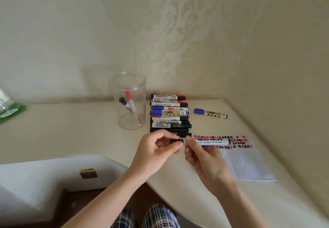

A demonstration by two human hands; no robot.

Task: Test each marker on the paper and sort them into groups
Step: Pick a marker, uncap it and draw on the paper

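Two hands hold one marker (211, 141) over the table (71, 135), just in front of the marker pile (169, 114).

Our left fingers hide most of the black cap (176, 141), so we cannot tell whether it is seated or slipping off; the print on the barrel is too small to read. Both forearms reach up from the lower edge and meet in front of the pile. Our left hand (158, 149) curls thumb and fingers around the cap. Our right hand (201, 154) pinches the white barrel, which lies over the scribbled paper (249, 163) right of the pile. Left of the pile, a clear jar (129, 101) holds two markers; a blue marker (210, 113) lies alone to the right.
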